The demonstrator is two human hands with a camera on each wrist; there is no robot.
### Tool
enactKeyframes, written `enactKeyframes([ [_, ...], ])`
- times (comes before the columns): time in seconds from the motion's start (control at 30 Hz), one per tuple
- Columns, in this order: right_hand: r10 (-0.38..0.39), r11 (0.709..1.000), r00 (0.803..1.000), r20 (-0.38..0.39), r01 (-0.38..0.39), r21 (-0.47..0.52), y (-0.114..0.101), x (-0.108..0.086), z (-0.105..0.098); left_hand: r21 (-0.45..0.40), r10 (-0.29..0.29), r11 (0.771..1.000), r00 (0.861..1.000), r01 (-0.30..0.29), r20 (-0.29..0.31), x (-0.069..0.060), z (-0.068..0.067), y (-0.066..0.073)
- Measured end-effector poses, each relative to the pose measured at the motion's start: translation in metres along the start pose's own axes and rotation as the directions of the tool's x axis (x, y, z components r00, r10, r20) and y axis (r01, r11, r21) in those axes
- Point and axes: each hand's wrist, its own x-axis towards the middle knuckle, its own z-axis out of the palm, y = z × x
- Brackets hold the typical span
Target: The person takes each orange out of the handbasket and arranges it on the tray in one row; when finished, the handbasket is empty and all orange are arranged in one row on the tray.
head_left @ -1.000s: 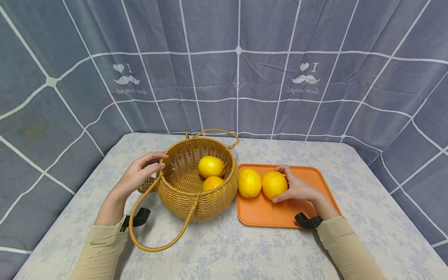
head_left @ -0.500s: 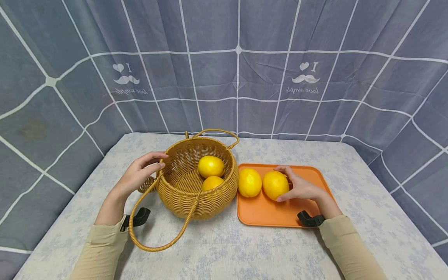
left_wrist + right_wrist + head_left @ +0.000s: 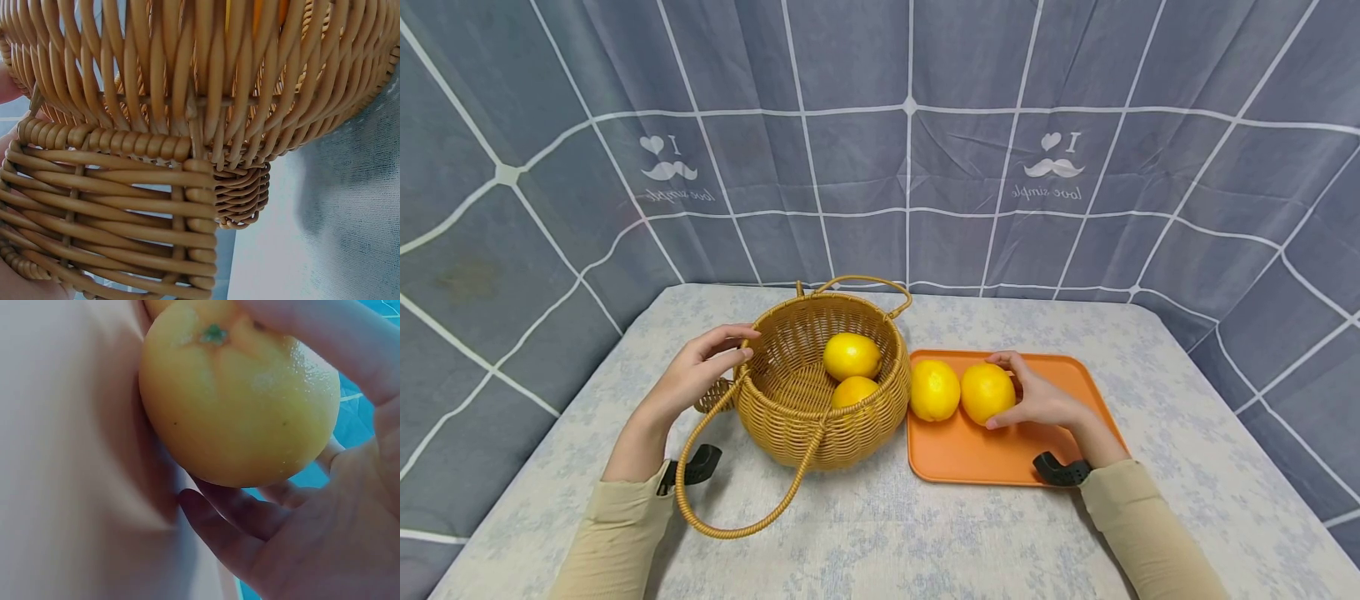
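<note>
In the head view the right hand (image 3: 1037,402) curls its fingers and thumb round a yellow fruit (image 3: 987,393) on the right part of an orange tray (image 3: 977,467). Another yellow fruit (image 3: 935,390) lies against it on the left. The right wrist view shows the held fruit (image 3: 240,406) with its green stem end, thumb on one side and fingers on the other. At the left rim of a wicker basket (image 3: 827,437), the left hand (image 3: 700,371) rests with thumb and fingers over the edge. Two yellow fruits (image 3: 852,357) lie inside the basket.
A looped basket handle (image 3: 730,532) hangs out over the table at the front left, near the left wrist. The other handle (image 3: 868,279) stands at the back rim. A grey curtain (image 3: 865,167) with white lines rises behind the table (image 3: 880,542).
The right hand and its fruit shifted slightly right, away from the neighbouring fruit, then back left against it. The left hand and basket have stayed in place.
</note>
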Motion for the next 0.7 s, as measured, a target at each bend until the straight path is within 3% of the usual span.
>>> enactKeyframes([
  [0.7, 0.021, 0.998, 1.0, 0.023, -0.02, -0.067, -0.0039, -0.0043, -0.006, -0.005, 0.012, 1.0, 1.0, -0.012, 0.001, -0.0002, 0.0, -0.0005],
])
